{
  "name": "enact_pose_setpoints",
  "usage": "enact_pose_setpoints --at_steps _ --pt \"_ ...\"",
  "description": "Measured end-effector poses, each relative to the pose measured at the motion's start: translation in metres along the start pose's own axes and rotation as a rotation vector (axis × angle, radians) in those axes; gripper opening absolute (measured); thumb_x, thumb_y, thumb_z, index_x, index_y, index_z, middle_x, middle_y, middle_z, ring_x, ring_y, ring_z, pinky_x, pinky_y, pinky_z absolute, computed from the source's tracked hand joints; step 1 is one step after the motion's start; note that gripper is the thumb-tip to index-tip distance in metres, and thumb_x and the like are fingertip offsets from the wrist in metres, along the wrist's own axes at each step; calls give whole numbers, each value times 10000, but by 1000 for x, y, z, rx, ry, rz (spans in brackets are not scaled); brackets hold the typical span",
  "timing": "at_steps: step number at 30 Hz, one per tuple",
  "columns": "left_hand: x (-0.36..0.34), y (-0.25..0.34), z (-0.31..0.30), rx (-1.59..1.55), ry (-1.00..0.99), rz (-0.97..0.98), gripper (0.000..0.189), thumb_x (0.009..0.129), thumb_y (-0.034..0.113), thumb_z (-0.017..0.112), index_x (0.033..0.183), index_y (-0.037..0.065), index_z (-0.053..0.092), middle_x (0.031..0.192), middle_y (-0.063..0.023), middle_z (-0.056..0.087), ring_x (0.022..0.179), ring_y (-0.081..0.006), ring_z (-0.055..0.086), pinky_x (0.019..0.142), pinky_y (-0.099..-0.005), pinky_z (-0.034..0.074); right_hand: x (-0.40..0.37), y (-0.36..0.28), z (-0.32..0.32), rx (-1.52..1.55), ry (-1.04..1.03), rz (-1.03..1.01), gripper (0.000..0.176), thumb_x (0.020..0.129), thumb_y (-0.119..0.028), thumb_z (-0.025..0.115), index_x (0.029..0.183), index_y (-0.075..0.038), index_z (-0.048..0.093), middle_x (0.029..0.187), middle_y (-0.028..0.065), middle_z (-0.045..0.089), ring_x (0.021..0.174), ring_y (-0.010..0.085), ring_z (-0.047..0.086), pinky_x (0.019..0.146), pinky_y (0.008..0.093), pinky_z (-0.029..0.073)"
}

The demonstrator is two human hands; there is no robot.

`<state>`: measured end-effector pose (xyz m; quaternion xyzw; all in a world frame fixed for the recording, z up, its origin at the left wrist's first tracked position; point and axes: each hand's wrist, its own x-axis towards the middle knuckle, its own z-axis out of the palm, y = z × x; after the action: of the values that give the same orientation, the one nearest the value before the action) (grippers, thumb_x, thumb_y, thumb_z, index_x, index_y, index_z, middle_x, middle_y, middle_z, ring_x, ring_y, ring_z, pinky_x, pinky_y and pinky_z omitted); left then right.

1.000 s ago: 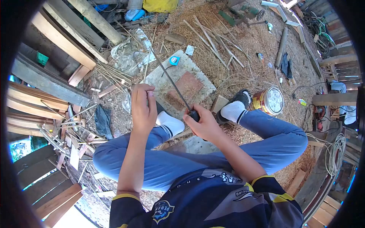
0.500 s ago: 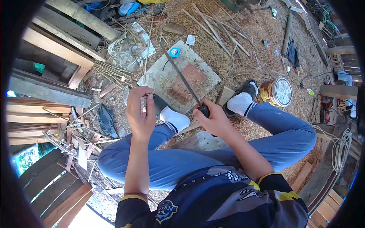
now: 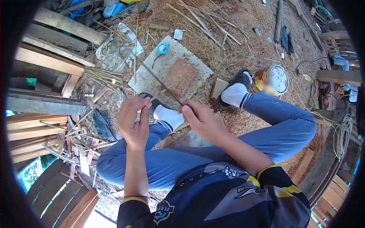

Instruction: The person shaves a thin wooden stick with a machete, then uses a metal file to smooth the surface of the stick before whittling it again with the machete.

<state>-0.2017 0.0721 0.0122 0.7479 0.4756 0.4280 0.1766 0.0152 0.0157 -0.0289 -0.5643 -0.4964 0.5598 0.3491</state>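
**Left hand** (image 3: pixel 133 121): raised above the knee, thumb and fingers pinched on the near end of a thin stick (image 3: pixel 156 96). The stick runs up and away from the fingertips, toward the right hand.

**Right hand** (image 3: pixel 201 122): closed in a fist round a handle, thumb laid on top. The handle itself is mostly hidden. A long dark blade (image 3: pixel 163 85) leaves the fist and slants up-left, crossing the stick just beyond the left fingertips. Whether edge and stick touch cannot be told.

**Surroundings:** beyond both hands, a grey slab (image 3: pixel 146 81) lies on the straw, with a tape (image 3: pixel 162 48) at its far edge. Just below and between the hands is a white sock (image 3: pixel 171 117). A tin (image 3: pixel 274 79) stands to the right of the right hand, well apart.

**Risks, as judged:**
- The left fingertips sit near the crossing point, so a slip of the blade along the stick could reach them.
- The stick is thin and held at one end only, so it may flex or snap under pressure.
- A blade that jumps free toward the body would meet the sock and leg beneath.
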Motion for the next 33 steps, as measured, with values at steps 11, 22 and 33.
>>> enact_pose_setpoints --at_steps 11,22,33 --pt "-19 26 21 28 34 8 173 887 -116 746 1020 -10 711 932 -146 714 871 -278 707 803 -342 549 -10 -9 9 -80 12 -162 305 1093 -308 593 1019 -22 666 686 132 584 586 260 580 573 407 444" --pt "-17 31 30 -1 42 63 187 887 -142 735 1027 -25 693 962 -162 736 874 -287 731 834 -376 598 1 13 6 -180 105 -207 305 1077 -287 599 966 -10 660 705 194 617 627 399 628 593 463 471" --pt "-23 34 32 29 20 55 148 922 -138 715 1031 -45 677 955 -158 722 867 -253 717 799 -328 567 -6 9 0 -190 55 -229 351 1066 -318 604 947 2 685 760 229 651 710 446 663 630 496 500"
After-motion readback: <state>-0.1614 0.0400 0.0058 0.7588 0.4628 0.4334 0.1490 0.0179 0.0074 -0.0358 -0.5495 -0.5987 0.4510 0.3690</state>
